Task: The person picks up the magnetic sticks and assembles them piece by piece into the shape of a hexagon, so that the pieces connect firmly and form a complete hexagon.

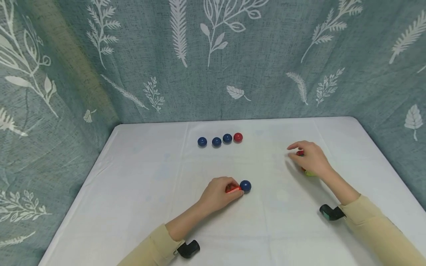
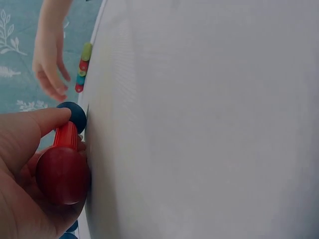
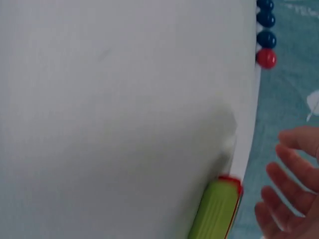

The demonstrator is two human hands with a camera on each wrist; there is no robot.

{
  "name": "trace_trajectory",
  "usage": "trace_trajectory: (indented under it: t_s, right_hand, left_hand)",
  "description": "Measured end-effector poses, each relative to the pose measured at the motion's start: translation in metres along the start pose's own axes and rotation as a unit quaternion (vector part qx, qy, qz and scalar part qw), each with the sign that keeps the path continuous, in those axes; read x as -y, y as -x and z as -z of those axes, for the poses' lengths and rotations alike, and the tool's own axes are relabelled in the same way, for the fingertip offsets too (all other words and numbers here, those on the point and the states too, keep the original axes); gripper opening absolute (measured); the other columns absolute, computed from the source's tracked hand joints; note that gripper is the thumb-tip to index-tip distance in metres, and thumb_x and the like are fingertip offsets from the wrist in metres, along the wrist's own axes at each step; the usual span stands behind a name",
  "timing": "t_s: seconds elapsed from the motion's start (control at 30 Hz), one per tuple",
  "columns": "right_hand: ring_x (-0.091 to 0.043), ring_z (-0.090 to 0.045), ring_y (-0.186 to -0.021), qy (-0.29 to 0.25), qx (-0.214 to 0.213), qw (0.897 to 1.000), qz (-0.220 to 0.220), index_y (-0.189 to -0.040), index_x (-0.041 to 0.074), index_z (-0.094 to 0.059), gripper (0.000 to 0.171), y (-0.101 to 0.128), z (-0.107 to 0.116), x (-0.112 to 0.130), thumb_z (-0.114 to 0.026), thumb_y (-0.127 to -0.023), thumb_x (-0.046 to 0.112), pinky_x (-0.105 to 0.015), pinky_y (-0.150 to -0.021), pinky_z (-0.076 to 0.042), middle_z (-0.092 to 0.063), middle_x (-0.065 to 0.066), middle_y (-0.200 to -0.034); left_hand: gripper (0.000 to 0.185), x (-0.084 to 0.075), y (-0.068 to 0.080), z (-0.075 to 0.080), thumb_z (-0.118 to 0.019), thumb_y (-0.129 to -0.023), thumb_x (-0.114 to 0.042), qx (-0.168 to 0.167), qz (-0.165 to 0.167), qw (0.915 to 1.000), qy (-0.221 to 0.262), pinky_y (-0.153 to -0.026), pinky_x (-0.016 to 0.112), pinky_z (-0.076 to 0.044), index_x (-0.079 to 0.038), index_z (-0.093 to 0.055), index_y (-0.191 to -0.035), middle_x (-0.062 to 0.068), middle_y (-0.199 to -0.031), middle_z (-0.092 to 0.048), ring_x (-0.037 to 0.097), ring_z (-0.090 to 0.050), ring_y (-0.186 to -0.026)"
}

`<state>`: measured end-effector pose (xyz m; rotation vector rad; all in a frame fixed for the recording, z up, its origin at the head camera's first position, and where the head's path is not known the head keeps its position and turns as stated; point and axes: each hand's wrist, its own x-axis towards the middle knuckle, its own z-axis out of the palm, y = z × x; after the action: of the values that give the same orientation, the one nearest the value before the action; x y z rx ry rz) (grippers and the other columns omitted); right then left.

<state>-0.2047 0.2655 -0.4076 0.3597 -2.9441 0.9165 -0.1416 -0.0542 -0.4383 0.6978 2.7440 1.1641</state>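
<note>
Your table (image 1: 139, 192) is covered with a white cloth and stands in a corner hung with a grey-blue curtain (image 1: 266, 74) printed with pale leaves. No containers show in any view; everything lies loose on the cloth.

Near the far edge you have a row of four balls: three blue balls (image 1: 216, 141) and, at the right end, a red ball (image 1: 237, 137).

Your left hand (image 1: 217, 194) lies on the cloth at the middle of the table, fingers curled round a red peg (image 2: 62, 167) with a ball end. A blue ball (image 1: 245, 186) sits on the cloth at your fingertips, touching the peg's tip in the left wrist view.

Your right hand (image 1: 309, 159) is over the cloth at the right, above a stack of pegs (image 2: 82, 67) in green and red; a green piece (image 3: 217, 209) of it shows in the right wrist view. There your fingers (image 3: 289, 179) look spread and loose, clear of the stack. In the head view a red bit sits at your fingertips, but you cannot tell whether they pinch it
</note>
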Motion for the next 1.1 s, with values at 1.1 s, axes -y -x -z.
trace_trajectory:
  t_s: [1.1]
  right_hand:
    - [-0.021, -0.061, -0.093, -0.025, 0.092, 0.986, 0.135, -0.109, 0.006, -0.07, 0.023, 0.0, -0.044, 0.025, -0.073, -0.087, 0.007, -0.039, -0.081, -0.052, -0.068, -0.004, -0.102]
  left_hand:
    - [0.012, 0.008, 0.009, 0.002, -0.074, -0.085, -0.021, -0.001, 0.009, 0.9999, 0.011, -0.06, 0.024, -0.043, -0.01, -0.072, -0.091, -0.007, -0.072, -0.057, 0.01, -0.05, -0.067]
